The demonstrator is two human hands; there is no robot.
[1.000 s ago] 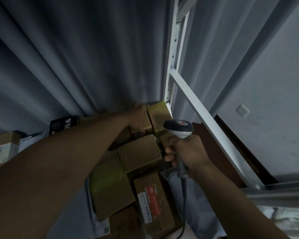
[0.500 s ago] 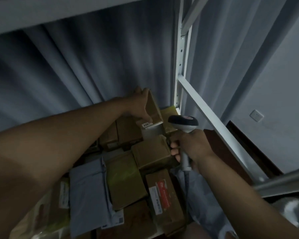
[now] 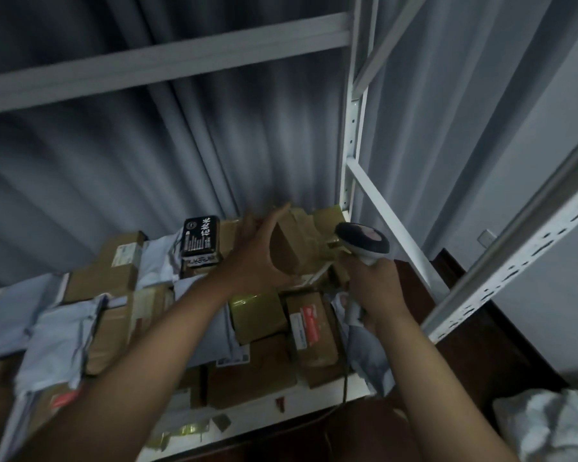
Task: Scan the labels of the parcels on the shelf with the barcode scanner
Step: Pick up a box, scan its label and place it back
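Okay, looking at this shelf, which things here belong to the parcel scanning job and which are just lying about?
Part of the job:
- barcode scanner, gripped by the right hand
- small cardboard parcel, held tilted up by the left hand
- parcels on the shelf, such as the red-labelled box and the black box

Just lying about:
- grey curtain
- white bundle, lower right

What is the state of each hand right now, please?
Left hand: holds a small cardboard parcel, lifted above the pile.
Right hand: grips the barcode scanner by its handle.
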